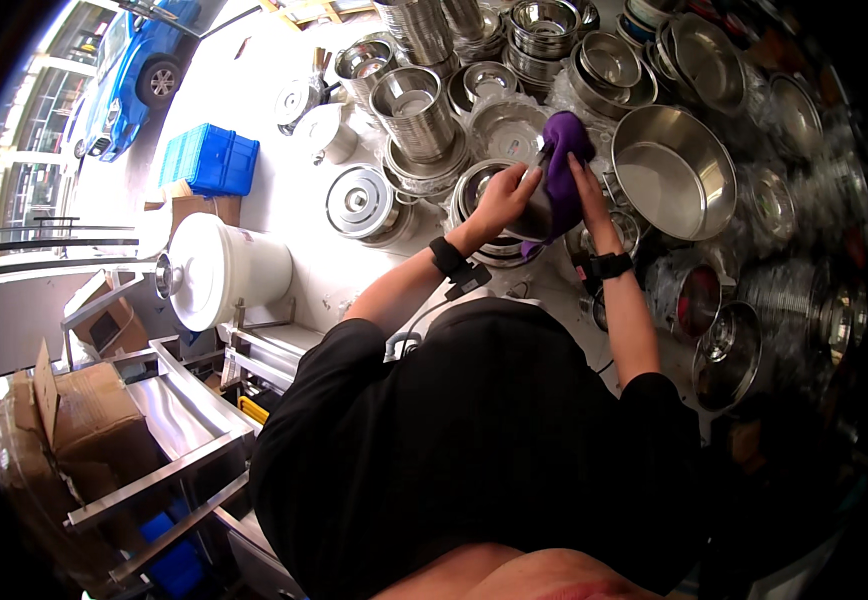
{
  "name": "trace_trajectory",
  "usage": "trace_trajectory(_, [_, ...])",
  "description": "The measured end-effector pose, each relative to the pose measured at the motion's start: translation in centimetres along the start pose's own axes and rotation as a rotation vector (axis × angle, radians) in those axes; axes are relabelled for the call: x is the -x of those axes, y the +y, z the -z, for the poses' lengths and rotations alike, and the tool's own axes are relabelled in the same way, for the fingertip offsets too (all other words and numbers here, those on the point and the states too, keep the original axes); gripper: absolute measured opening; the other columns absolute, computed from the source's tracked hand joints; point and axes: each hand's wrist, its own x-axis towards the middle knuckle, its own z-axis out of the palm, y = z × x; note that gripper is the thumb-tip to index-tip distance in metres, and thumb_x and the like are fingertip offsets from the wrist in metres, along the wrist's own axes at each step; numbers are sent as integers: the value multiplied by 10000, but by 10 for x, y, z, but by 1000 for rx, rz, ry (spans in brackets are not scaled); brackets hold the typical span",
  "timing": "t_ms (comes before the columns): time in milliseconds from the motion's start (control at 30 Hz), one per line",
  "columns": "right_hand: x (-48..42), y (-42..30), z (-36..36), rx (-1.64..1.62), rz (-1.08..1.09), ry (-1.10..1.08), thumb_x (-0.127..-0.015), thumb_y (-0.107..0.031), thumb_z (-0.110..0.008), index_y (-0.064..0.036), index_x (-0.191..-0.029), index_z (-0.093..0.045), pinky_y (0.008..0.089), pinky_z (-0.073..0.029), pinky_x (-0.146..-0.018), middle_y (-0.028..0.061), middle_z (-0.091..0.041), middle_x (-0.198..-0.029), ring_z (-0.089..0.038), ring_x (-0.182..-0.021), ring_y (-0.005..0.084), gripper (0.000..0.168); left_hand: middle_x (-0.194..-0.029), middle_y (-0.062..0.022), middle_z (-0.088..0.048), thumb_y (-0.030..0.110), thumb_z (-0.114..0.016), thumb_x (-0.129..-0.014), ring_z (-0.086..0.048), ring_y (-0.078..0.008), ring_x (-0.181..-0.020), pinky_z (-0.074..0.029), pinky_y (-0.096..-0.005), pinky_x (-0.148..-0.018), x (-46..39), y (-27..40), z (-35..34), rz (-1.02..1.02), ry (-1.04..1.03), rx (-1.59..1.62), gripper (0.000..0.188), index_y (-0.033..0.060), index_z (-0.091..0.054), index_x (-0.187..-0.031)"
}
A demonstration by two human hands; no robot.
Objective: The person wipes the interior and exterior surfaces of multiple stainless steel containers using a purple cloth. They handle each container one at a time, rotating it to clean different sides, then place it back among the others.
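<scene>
My left hand point(505, 196) grips the rim of a stainless steel basin point(535, 219), which is held tilted, nearly on edge, and partly hidden by the hand and a cloth. A purple cloth point(567, 180) lies over the basin's right side. My right hand point(591, 193) presses this cloth against the metal with its fingers stretched out. Below the held basin, more round steel basins point(471, 187) stand nested on the floor. A large, deep steel pot point(678, 172) stands just to the right of my right hand.
Stacked steel pots point(413, 112) and plastic-wrapped basins point(509, 131) stand ahead. A lidded steel pot point(360, 201) sits left of them. Farther left are a blue plastic crate point(209, 159), a white lidded bucket point(231, 270), a metal frame point(171, 469) and cardboard boxes point(96, 405). Wrapped steelware crowds the right.
</scene>
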Motion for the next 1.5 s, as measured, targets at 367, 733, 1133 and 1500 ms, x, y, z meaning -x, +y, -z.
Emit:
trace_trajectory(367, [20, 0, -16, 414, 385, 135, -858, -369, -558, -6, -1170, -526, 423, -349, -985, 192, -490, -1217, -471, -1125, 334, 480, -673, 21, -486, 280, -410, -973, -429, -63, -647, -381, -247, -578, -1, -2, 5, -6, 26, 9, 354, -14, -545, -829])
trace_trajectory(733, [25, 14, 17, -41, 407, -135, -906, -236, -521, -47, -1305, -359, 341, -395, -970, 89, -509, -1222, -497, -1126, 227, 470, -584, -44, -416, 193, -472, -932, -377, -112, -543, -344, -290, -491, 13, 51, 5, -271, -51, 33, 262, 8, -492, -747])
trace_trajectory(1133, [22, 10, -34, -1099, -258, -242, -895, -551, -403, -110, -1183, -516, 338, -419, -913, 19, -563, -1128, -543, -1000, 197, 539, -717, -164, -566, 182, -581, -851, -569, -370, -691, -444, -414, -580, 14, 18, 9, -426, 51, -352, 157, 52, -509, -902])
trace_trajectory(1500, [-4, -4, -43, -944, -52, -16, -953, -442, -375, -87, -1276, -462, 320, -362, -979, 35, -534, -1211, -501, -1100, 183, 487, -746, -14, -576, 282, -412, -975, -485, -144, -649, -406, -311, -588, 6, 29, 11, -153, 188, 354, 261, 58, -520, -894])
